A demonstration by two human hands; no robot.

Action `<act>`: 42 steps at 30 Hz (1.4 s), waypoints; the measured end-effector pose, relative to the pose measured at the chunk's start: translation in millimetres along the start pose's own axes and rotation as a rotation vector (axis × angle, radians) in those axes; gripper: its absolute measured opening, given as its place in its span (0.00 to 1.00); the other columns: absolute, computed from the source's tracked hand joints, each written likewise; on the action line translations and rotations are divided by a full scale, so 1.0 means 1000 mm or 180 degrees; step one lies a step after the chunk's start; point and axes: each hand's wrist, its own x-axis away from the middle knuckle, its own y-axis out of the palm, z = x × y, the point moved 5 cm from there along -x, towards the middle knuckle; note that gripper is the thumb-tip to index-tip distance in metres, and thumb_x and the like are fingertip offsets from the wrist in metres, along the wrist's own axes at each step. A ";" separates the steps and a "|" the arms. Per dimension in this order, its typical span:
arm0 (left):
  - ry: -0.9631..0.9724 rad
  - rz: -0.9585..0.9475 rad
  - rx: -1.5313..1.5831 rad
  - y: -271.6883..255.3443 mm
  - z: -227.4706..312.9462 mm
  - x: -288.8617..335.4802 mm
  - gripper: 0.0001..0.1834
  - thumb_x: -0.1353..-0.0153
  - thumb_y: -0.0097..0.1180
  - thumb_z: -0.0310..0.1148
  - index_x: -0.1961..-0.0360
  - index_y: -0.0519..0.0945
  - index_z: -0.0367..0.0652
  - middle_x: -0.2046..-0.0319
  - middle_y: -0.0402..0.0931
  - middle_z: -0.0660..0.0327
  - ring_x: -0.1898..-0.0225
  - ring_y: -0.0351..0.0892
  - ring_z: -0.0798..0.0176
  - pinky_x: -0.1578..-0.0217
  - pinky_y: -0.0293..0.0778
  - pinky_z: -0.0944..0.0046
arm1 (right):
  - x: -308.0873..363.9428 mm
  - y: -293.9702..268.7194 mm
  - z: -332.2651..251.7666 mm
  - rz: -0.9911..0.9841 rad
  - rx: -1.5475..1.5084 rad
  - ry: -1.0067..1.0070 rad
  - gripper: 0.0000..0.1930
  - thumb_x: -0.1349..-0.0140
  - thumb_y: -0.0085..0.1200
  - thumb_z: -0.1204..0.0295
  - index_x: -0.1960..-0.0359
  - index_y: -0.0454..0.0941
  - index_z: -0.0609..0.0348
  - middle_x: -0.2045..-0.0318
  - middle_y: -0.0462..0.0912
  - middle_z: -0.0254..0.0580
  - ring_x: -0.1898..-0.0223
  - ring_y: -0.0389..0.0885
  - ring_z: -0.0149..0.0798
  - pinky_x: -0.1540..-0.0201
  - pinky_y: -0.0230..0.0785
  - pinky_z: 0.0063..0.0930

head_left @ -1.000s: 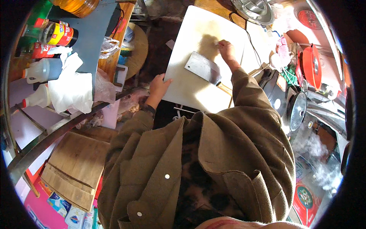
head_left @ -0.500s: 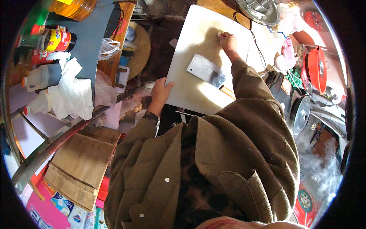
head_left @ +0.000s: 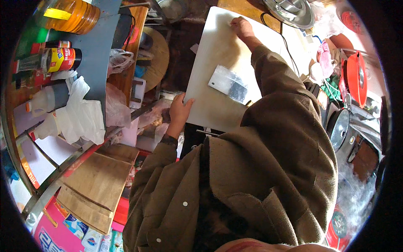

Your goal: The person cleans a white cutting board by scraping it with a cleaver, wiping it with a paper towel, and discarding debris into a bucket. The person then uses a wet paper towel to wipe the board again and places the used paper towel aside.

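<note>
A large white cutting board (head_left: 205,54) lies in front of me, partly in bright sun and partly in shadow. My left hand (head_left: 180,110) grips its left edge near the front corner, thumb on top and fingers over the side. At the far end of the board my right hand (head_left: 242,27) presses down with closed fingers. Something small and pale may be pinched there, too little of it showing to name. A cleaver (head_left: 221,80) rests flat on the board between my hands, its broad blade pointing left. My right sleeve hides most of its wooden handle.
Left, a grey shelf (head_left: 98,50) holds bottles, an oil jug (head_left: 77,16) and white plastic bags (head_left: 82,113). A black cable (head_left: 286,46) crosses the board's right side. Metal bowls (head_left: 294,12) stand far right; a red lid (head_left: 356,80) and a pan (head_left: 339,129) sit nearer, with steam below.
My right hand has slid across the board, away from me and slightly left. My left hand keeps its hold on the edge. More of the cleaver's handle is now covered by my sleeve.
</note>
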 end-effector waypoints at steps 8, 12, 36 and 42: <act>0.0067 0.0097 -0.0202 -0.007 0.011 -0.003 0.29 0.45 0.68 0.43 0.45 0.76 0.40 0.49 0.77 0.50 0.47 0.77 0.46 0.49 0.74 0.52 | 0.128 -0.015 -0.044 -0.1170 -0.0872 -0.0842 0.02 0.38 0.57 0.73 0.67 0.80 0.56 0.66 0.78 0.44 0.62 0.80 0.48 0.57 0.74 0.37; 0.0083 0.0282 -0.0383 -0.015 0.030 0.005 0.30 0.46 0.68 0.38 0.43 0.72 0.40 0.49 0.73 0.47 0.45 0.73 0.43 0.46 0.71 0.49 | 0.140 -0.049 -0.051 -0.1295 -0.0792 -0.0706 0.05 0.36 0.57 0.69 0.62 0.81 0.55 0.63 0.80 0.44 0.58 0.80 0.50 0.52 0.75 0.38; 0.0611 -0.2438 0.1026 0.058 0.069 0.055 0.21 0.35 0.59 0.37 0.44 0.78 0.39 0.54 0.81 0.55 0.58 0.82 0.59 0.56 0.78 0.62 | 0.175 -0.115 -0.035 -0.0797 -0.0670 0.0186 0.07 0.37 0.57 0.75 0.58 0.81 0.60 0.60 0.85 0.42 0.59 0.83 0.39 0.55 0.75 0.31; -0.1029 -0.3688 0.2943 0.127 0.110 0.099 0.30 0.27 0.50 0.41 0.34 0.62 0.29 0.35 0.65 0.43 0.34 0.67 0.48 0.33 0.66 0.52 | 0.235 -0.119 -0.016 -0.0489 -0.2860 0.1493 0.10 0.32 0.56 0.68 0.57 0.76 0.63 0.60 0.81 0.37 0.56 0.80 0.33 0.50 0.76 0.32</act>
